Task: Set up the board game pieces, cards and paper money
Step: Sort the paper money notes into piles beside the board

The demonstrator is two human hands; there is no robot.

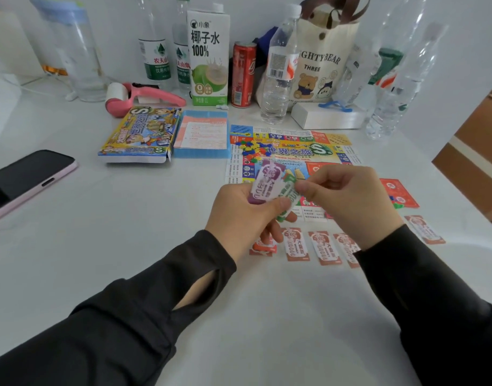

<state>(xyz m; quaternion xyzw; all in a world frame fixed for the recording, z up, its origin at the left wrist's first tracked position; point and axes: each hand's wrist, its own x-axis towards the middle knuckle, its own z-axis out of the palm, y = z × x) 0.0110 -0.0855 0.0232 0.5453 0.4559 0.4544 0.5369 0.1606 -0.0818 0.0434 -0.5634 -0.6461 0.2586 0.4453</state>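
My left hand point(240, 215) grips a small stack of paper money, with a purple note point(267, 185) on top. My right hand point(347, 201) pinches a green note point(288, 196) at the edge of that stack. Both hands hover above the near edge of the colourful game board point(289, 151). Several orange-red notes point(296, 247) lie in a row on the white table below my hands, one more note point(424, 229) further right. A heap of small coloured game pieces point(249, 147) sits on the board. Red cards point(399, 192) lie to the board's right.
The game box point(140, 135) and a blue tray with a rule sheet point(203, 133) lie left of the board. A phone point(24, 176) rests at the left. Bottles point(279, 68), a carton point(208, 51), a can point(243, 75) and a tote bag point(322, 59) line the back.
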